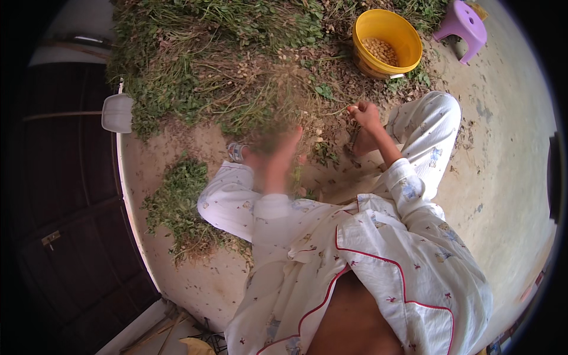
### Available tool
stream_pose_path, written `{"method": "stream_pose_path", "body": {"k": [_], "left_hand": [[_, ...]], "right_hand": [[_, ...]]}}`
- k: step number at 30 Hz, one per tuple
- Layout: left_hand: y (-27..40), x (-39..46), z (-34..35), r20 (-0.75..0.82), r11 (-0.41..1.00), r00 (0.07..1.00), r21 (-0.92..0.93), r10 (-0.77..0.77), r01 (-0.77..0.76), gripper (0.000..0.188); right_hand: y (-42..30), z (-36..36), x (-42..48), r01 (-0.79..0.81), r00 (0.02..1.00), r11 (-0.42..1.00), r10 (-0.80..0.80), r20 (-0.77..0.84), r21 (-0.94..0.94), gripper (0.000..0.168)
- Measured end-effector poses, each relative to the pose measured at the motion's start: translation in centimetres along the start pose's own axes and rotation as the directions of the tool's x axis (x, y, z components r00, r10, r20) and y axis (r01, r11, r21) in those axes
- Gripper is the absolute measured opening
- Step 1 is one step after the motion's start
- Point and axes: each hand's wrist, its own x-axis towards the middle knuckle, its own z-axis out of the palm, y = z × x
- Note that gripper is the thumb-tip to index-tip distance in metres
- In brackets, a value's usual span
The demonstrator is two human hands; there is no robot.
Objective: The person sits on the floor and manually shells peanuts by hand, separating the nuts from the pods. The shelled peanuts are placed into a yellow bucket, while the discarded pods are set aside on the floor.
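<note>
My left hand [286, 144] is smeared by motion, over the front edge of a heap of peanut plants [213, 57]. A peanut plant [268, 135] blurs along with it and appears to be in its grip; the fingers themselves are hard to make out. In front of my bent knee, my right hand [367, 116] has its fingers curled, with a small pale peanut pod [353, 108] at the fingertips. Loose pods [318, 132] lie on the litter between the two hands. Beyond my right hand stands a yellow bucket [363, 62] with peanuts [380, 51] in its bottom.
A purple plastic stool [466, 22] is at the far right. Beside my left leg lies a smaller pile of leafy plants [182, 199]. A grey long-handled dustpan or scoop [117, 113] is by the dark door [66, 177]. Dry leaves scatter over the concrete floor [501, 177].
</note>
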Motion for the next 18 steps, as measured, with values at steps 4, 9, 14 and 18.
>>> {"method": "stream_pose_path", "body": {"k": [4, 9, 14, 18], "left_hand": [[-0.6, 0.1, -2.0, -0.155, 0.983, 0.986, -0.179, -0.067, 0.039, 0.058], [-0.7, 0.3, -2.4, 0.041, 0.954, 0.981, -0.227, -0.19, 0.194, 0.059], [-0.7, 0.6, -2.3, 0.157, 0.945, 0.96, -0.194, -0.233, 0.262, 0.06], [-1.2, 0.3, -2.7, 0.174, 0.946, 0.955, -0.178, -0.239, 0.269, 0.061]], "right_hand": [[-2.3, -0.6, -2.0, -0.265, 0.897, 0.851, 0.044, 0.44, 0.454, 0.012], [-4.7, 2.1, -5.0, -0.248, 0.767, 0.869, -0.094, 0.634, 0.428, 0.01], [-3.6, 7.2, -6.3, 0.137, 0.866, 0.96, -0.235, 0.442, 0.243, 0.011], [-5.7, 7.0, -7.6, 0.395, 0.897, 0.903, -0.34, 0.281, -0.169, 0.023]]}}
